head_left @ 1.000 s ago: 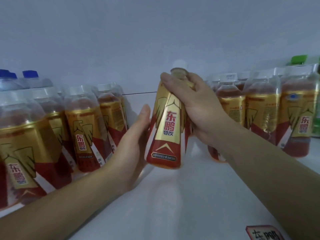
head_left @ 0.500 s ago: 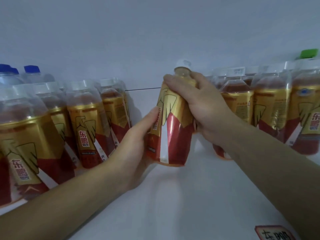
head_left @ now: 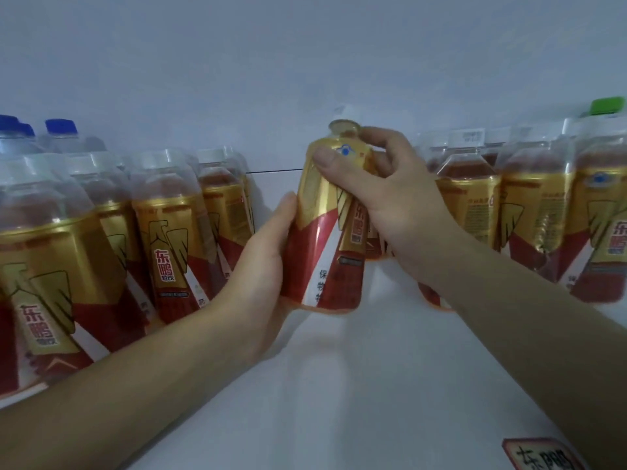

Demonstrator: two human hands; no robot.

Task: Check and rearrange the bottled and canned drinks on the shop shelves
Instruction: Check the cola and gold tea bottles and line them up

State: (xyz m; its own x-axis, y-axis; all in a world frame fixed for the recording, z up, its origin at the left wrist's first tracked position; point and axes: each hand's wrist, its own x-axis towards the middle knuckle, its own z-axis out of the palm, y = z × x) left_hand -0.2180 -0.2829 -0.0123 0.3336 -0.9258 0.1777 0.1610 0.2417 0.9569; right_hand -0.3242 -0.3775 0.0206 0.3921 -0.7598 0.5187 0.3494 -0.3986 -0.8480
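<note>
A gold-and-red drink bottle (head_left: 322,245) stands in the middle of the white shelf (head_left: 356,385), its white stripe and small print facing me. My right hand (head_left: 383,198) grips its shoulder from the top right, thumb across the gold upper label. My left hand (head_left: 261,266) holds its lower left side, fingers wrapped behind it. More bottles of the same kind stand in rows at the left (head_left: 169,232) and at the right (head_left: 532,212).
Blue-capped water bottles (head_left: 57,137) stand at the far left behind the gold ones. A green cap (head_left: 607,106) shows at the far right. A red price tag (head_left: 539,457) sits on the shelf's front edge. The pale back wall is close behind.
The bottle has been turned between my hands: its front logo swung round to the right, and the white stripe now faces me. My left hand closed onto its lower side.
</note>
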